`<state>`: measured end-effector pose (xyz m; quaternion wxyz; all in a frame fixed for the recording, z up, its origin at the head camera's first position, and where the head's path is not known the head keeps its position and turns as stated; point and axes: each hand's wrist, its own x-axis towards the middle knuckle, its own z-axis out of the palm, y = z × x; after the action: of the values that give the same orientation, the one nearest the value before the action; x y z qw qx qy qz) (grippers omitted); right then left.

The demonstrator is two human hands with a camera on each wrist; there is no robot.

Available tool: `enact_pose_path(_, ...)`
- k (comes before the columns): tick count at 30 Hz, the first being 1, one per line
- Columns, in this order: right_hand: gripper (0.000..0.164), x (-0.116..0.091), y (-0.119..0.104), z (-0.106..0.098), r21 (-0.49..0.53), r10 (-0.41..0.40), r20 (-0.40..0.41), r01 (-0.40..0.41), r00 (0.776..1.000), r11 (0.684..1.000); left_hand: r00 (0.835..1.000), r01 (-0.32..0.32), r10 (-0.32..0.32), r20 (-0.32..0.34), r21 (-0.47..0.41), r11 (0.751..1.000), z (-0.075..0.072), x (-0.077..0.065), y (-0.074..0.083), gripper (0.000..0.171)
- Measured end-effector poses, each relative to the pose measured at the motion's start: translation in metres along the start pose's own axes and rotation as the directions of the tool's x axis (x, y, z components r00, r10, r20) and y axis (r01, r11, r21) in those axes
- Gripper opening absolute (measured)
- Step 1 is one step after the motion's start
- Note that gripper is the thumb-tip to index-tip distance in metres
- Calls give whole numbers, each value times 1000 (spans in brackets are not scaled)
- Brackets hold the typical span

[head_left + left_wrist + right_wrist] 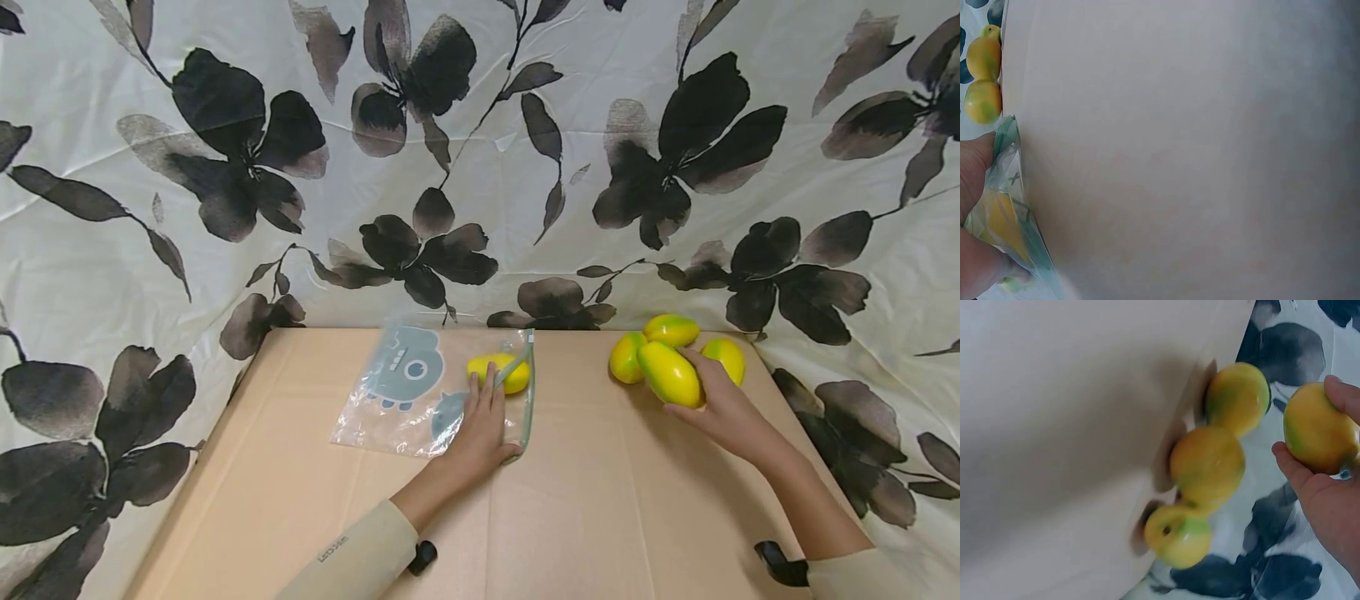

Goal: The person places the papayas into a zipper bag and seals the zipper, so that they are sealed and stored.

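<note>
Inside a clear, flat plastic bag (401,425) lies one yellow fruit (517,381), close to the bag's right edge, where a pale green strip (529,392) runs along the thin, shiny film. Blue-grey cartoon shapes are printed on the plastic. The left hand (480,429) rests on the bag, its fingers nearly straight and reaching the fruit through it, the thumb spread out at the green edge.

Well to the right of the bag, the right hand (723,412) holds a second fruit (670,373), thumb and fingers curved around its sides. Three more sit close together beyond it: one nearest the bag (624,358), one at the back (671,328) and one farthest from the bag (727,360). That makes five in all, each a smooth, glossy oval, some tinged green.

Beneath the bag is one tan tabletop (585,500), faintly creased. Behind the bag hangs white cloth (525,217), lightly wrinkled, with dark flowers and leaves. Two beige sleeves (352,550) cover the forearms.
</note>
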<state>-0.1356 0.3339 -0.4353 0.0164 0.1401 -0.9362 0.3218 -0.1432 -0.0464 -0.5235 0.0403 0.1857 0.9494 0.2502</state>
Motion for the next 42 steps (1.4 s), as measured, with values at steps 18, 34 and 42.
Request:
enact_pose_path(18, 88, 63, -33, 50, 10, -57, 173, 56, 983, 998, 1000, -3, 3, 4, 13, 1000, -2, 0, 1, 119)
enact_pose_path(34, 84, 88, -47, 78, -28, -98, 316, 112, 944, 993, 1000, -1, 0, 9, 38, 999, -2, -2, 2, 115)
enact_pose_path(42, 84, 96, -45, 92, -20, -89, 360, 103, 929, 994, 998, -49, 53, -23, 117, 992, -4, -5, 4, 112)
